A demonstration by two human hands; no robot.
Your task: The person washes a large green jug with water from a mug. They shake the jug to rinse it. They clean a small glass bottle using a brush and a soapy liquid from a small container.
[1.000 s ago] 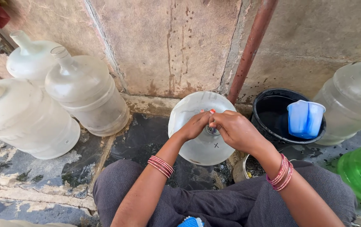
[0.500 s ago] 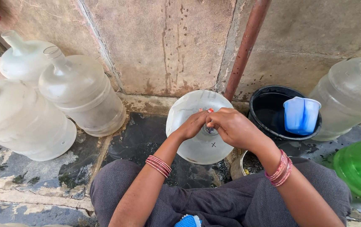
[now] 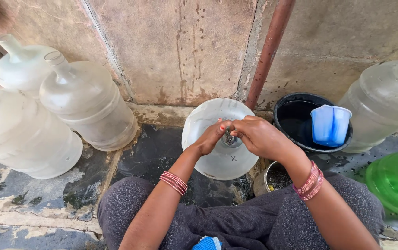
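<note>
While the left hand (image 3: 210,137) steadies the water jug (image 3: 220,157), right hand (image 3: 259,136) fingers (image 3: 237,126) pinch its neck (image 3: 229,139).

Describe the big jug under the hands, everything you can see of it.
The jug is a large, cloudy, translucent plastic water jug standing upright on the wet stone floor, seen from above. Its domed shoulder narrows to a round mouth in the middle. A small cross is marked near the neck. The left hand and right hand meet at the mouth, over something dark and hard to make out.
</note>
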